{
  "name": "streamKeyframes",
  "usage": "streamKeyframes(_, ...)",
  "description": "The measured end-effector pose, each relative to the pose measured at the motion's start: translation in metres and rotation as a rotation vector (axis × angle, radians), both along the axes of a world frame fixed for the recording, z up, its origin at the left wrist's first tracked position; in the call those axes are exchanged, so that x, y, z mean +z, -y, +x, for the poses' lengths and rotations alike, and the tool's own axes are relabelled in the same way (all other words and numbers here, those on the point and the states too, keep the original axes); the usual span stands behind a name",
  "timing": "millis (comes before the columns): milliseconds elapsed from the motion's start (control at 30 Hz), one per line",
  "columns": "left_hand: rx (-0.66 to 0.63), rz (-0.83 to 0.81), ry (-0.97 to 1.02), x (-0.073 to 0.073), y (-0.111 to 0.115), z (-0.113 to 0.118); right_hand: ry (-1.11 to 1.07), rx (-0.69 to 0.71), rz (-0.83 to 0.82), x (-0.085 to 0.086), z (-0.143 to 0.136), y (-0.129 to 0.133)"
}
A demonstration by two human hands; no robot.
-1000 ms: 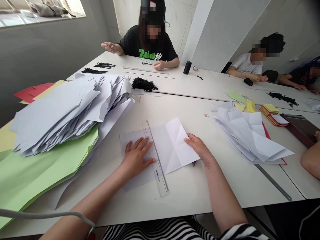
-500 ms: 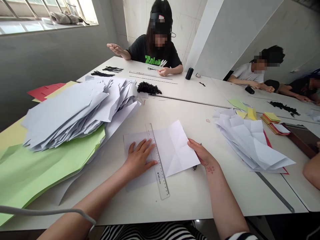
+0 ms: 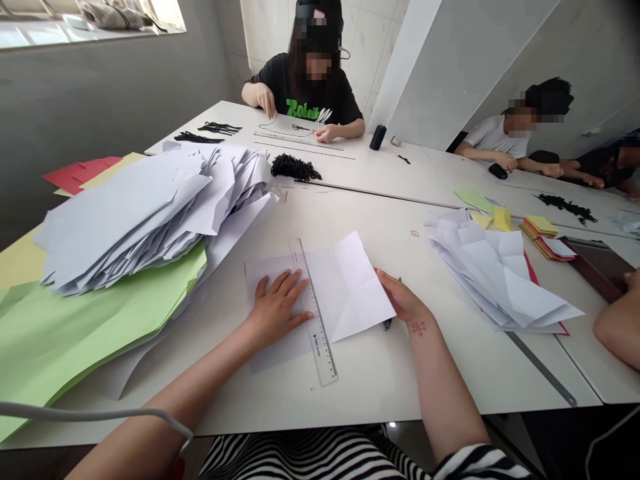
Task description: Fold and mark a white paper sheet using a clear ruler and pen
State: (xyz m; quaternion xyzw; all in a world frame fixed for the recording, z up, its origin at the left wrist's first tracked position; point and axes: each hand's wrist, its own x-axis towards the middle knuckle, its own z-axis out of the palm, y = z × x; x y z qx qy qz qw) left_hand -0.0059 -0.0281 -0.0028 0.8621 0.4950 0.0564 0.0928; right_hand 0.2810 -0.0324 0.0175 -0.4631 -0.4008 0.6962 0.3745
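A white sheet of paper (image 3: 334, 273) with fold creases lies on the table in front of me, its right part lifted. Across the sheet runs a clear plastic ruler (image 3: 316, 313). My left hand (image 3: 278, 308) rests flat with fingers apart, pressing the ruler and the paper's left part. The right edge of the sheet is pinched in my right hand (image 3: 403, 297); my thumb is on top and the other fingers are largely hidden. A small dark object (image 3: 387, 324), mostly covered by the paper and this hand, lies just beneath.
Left is a tall stack of white paper (image 3: 125, 213) over green sheets (image 3: 125, 313). Right are creased sheets (image 3: 495, 267), a steel ruler (image 3: 543, 370) and coloured paper pads (image 3: 540, 228). Black cord bundles (image 3: 295, 168) lie ahead. A co-worker (image 3: 313, 87) sits opposite; others sit right.
My view has shifted slightly. My hands, the ruler and the paper hold nearly the same arrangement. The co-worker opposite has brought a raised hand down and in, with a thin cord between their hands.
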Motion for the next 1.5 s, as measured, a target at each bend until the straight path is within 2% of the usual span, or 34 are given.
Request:
streamKeyframes(167, 0.0, 0.036, 0.013, -0.003, 0.0, 0.0, -0.092, 0.041, -0.043, 0.007, -0.002, 0.0)
streamKeyframes(400, 0.002, 0.012, -0.023, 0.001, 0.0, 0.001, 0.03, 0.021, 0.028, 0.009, -0.004, 0.003)
streamKeyframes(733, 0.001, 0.009, -0.01, 0.002, 0.0, 0.001, 0.084, 0.012, 0.023, 0.012, -0.008, 0.004)
streamKeyframes(933, 0.003, -0.003, 0.044, 0.002, 0.0, -0.001, 0.13, -0.047, -0.089, 0.003, -0.013, 0.003)
streamKeyframes(1033, 0.005, -0.022, 0.058, 0.003, 0.001, -0.002, 0.094, -0.029, -0.064, -0.003, -0.024, 0.003)
streamKeyframes(1133, 0.01, -0.024, 0.06, 0.002, 0.002, -0.003, 0.096, 0.101, 0.018, -0.007, -0.044, 0.005)
streamKeyframes(1200, 0.008, -0.016, 0.061, 0.0, 0.003, -0.003, 0.229, 0.13, 0.143, -0.01, -0.058, 0.006)
streamKeyframes(1367, 0.003, 0.018, 0.072, -0.002, 0.004, -0.003, 0.777, 0.023, 0.675, -0.017, -0.079, 0.008)
streamKeyframes(1500, 0.012, -0.005, 0.095, 0.001, 0.006, -0.002, 0.954, 0.015, 0.828, -0.022, -0.086, 0.012)
